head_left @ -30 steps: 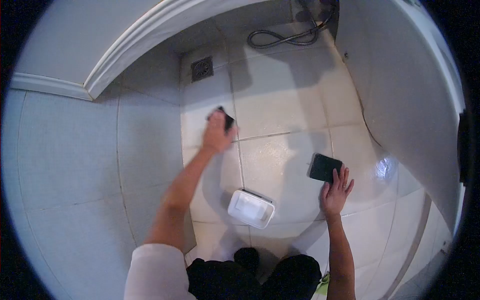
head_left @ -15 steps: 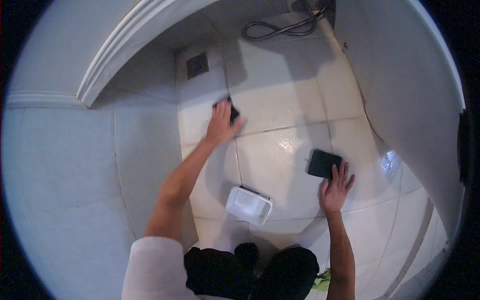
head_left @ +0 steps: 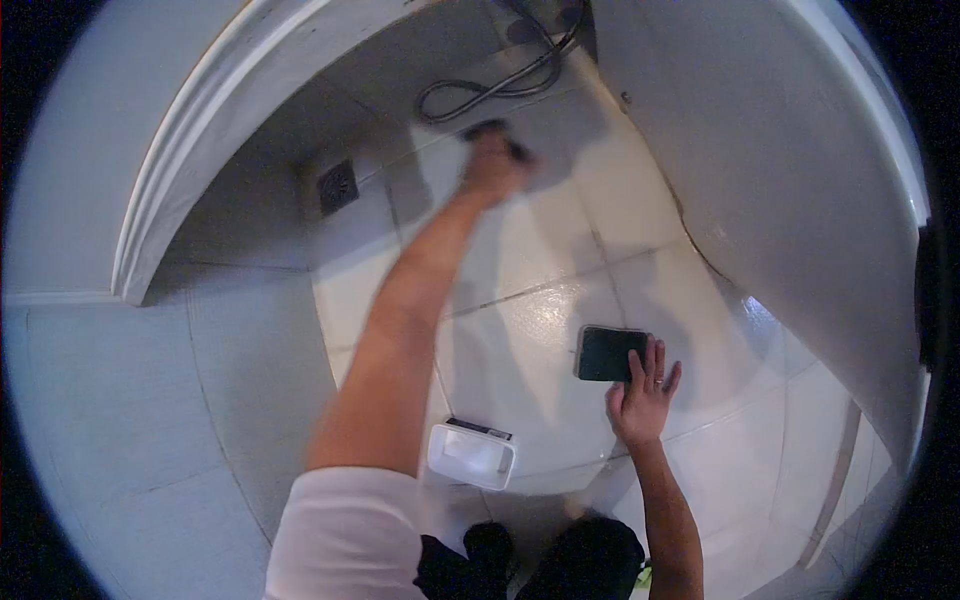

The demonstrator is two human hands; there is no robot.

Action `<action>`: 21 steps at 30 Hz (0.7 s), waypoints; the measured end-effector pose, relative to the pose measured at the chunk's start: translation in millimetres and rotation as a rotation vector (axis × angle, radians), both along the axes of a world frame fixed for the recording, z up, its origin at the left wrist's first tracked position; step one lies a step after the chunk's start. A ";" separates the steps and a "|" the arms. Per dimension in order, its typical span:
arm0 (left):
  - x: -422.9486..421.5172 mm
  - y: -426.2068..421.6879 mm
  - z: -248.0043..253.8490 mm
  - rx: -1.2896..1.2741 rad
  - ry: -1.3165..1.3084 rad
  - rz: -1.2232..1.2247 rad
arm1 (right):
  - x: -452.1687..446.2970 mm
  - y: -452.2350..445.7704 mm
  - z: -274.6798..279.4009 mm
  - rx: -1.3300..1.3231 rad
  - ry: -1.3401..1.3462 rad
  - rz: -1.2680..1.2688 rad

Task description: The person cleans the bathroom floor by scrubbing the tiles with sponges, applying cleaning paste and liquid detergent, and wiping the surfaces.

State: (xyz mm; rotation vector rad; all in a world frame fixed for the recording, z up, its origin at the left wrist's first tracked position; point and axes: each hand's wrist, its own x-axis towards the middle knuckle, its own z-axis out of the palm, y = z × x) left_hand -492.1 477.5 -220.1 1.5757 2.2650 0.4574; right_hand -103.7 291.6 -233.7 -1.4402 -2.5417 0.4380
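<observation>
My left hand (head_left: 497,175) is stretched far forward and smeared by motion. It presses a black scrubbing pad (head_left: 518,150) onto the white tiled floor (head_left: 470,270), just below a looped metal hose. Nearer to me on the right, my right hand (head_left: 645,405) rests with its fingers spread. Its fingertips lie on the right edge of a flat, dark-green rectangular pad (head_left: 610,354) with a pale rim. A small white plastic tub (head_left: 472,456) stands on the floor close to my knees, a dark strip along its far side.
The metal hose (head_left: 490,92) lies at the back. A square floor drain (head_left: 338,187) sits near the left wall. A white panel (head_left: 780,140) slants along the right, and a moulded white rim (head_left: 190,130) curves at upper left. A bit of green cloth (head_left: 644,575) shows beside my leg.
My left hand has slid the black pad forward and right, from beside the drain towards the hose. The view has shifted; my right hand stays at the green pad.
</observation>
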 end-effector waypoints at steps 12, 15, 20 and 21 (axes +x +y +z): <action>-85.4 -61.7 -23.5 -0.064 0.228 0.228 | -1.8 0.7 -3.3 0.001 0.019 0.000; -43.0 -3.4 -35.0 0.016 0.327 0.173 | 0.0 3.7 -4.7 0.037 0.033 0.006; 71.1 63.0 -7.6 0.146 0.032 -0.192 | 1.6 3.7 0.9 0.016 0.037 0.003; 86.1 43.0 -24.2 0.195 0.058 -0.300 | -0.9 5.5 2.1 0.011 0.064 0.000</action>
